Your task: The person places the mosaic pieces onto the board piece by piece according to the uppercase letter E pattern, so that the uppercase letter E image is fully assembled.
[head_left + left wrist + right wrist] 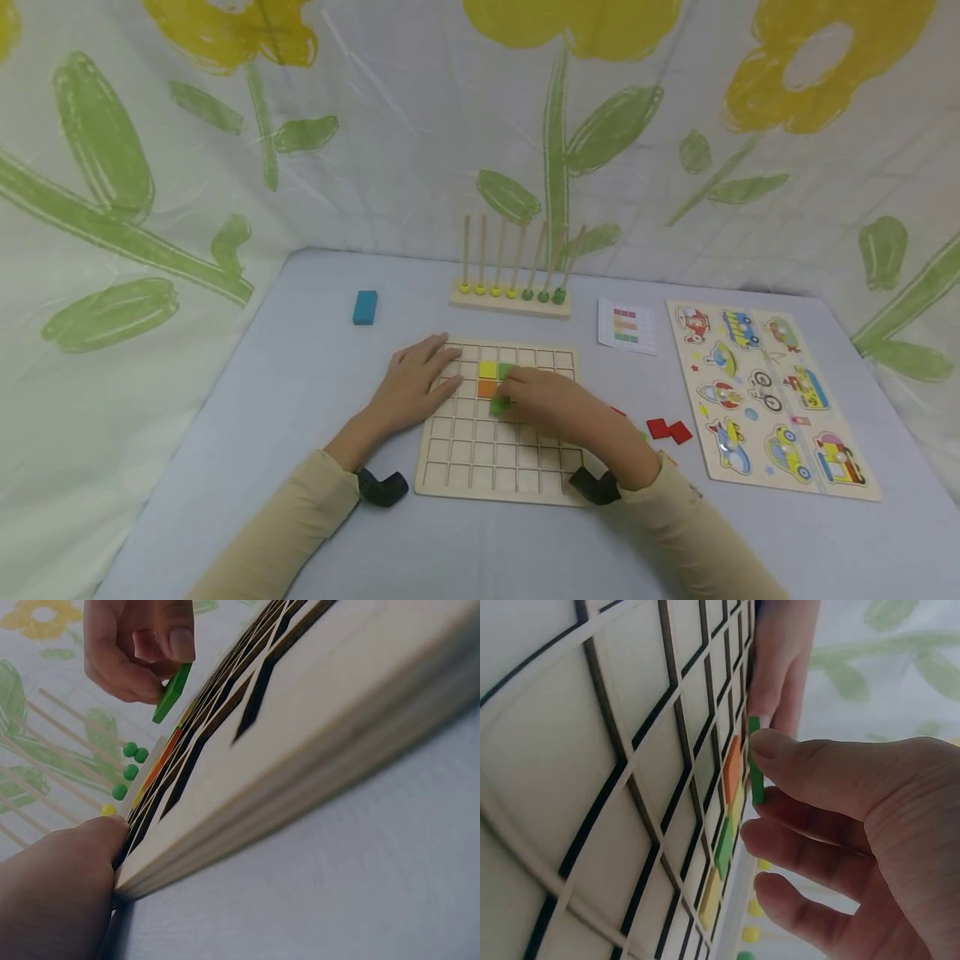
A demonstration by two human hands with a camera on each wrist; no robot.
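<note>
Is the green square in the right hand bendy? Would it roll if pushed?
The green square probably won't bend: it looks straight, pinched in the right hand. It's likely light, being small and thin. Flat, it would probably slide, not roll.

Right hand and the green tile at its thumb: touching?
Touching. The right wrist view shows the right hand pinching the green square tile, thumb tip directly against it.

The left hand (411, 382) rests, fingers spread; the right hand (546, 402) pinches, fingers bent.
</note>
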